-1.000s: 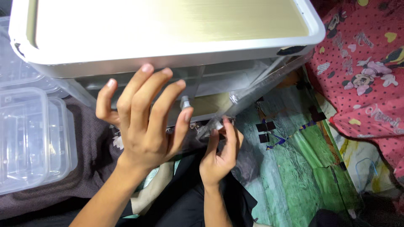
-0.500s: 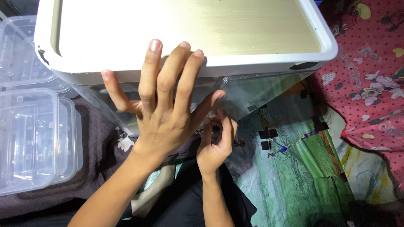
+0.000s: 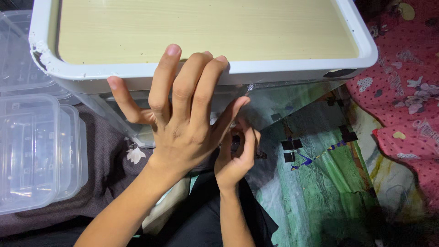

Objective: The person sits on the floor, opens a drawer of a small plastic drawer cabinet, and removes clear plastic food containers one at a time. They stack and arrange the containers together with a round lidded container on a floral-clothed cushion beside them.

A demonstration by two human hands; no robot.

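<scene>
My left hand (image 3: 183, 119) lies flat with its fingers spread, and the fingertips reach up onto the white rim of a lap table (image 3: 283, 73) with a pale wood top. Its palm presses on a clear plastic sheet (image 3: 274, 103) that hangs just below the rim. Tucked under the left thumb, my right hand (image 3: 235, 155) is curled, with its fingertips pinched on a small black thing (image 3: 235, 142) that looks like a binder clip at the sheet's edge. The left hand hides most of that spot.
Clear plastic food containers (image 3: 34, 151) are stacked at the left on a dark grey cloth (image 3: 109, 183). Two black binder clips (image 3: 291, 150) lie on a green patterned mat (image 3: 320, 192) to the right. A red flowered fabric (image 3: 407, 105) fills the far right.
My left hand has slid upward from below the table's edge until its fingers rest on the white rim. My right hand has drawn in under the left thumb and stays pinched.
</scene>
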